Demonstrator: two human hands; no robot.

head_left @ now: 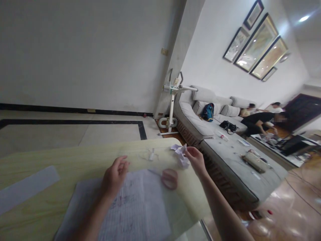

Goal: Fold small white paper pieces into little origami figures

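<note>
Between the thumb and fingers of my right hand is a white paper cutout with uneven, folded edges, near the table's far right corner. Loosely curled and holding nothing, my left hand hovers over the upper part of a large printed sheet. Red-handled scissors lie between the hands, blades pointing left, by the sheet's upper right edge. Beyond them, a small white scrap with thin strands rests on the table.
A long white paper strip lies on the pale wood-look table at left. A grey sofa with bags stands to the right, and several people sit at its far end. White exercise equipment stands against the wall corner.
</note>
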